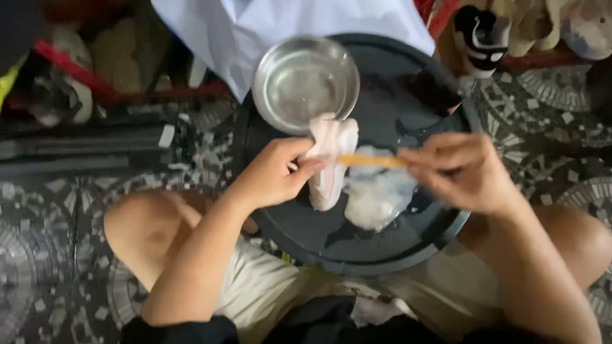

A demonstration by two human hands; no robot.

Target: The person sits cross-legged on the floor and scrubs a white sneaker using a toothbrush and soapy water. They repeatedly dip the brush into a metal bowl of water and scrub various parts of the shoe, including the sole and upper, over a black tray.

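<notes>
No packages, labels, signs or screens.

Shiny metal bowl (pixel 305 82), glossy wet black plastic tray (pixel 364 242), patterned stone floor (pixel 40 225)

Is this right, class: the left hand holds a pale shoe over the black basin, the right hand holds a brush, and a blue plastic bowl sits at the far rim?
No. The bowl is shiny metal, not blue plastic, as the head view shows. The rest stands: left hand holds the shoe over the black basin, right hand holds the brush.

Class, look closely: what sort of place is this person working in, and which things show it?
Probably a home entryway or porch floor: patterned mosaic floor tiles, a row of shoes and sandals on a red rack, and a round black basin for washing a pale shoe.
</notes>
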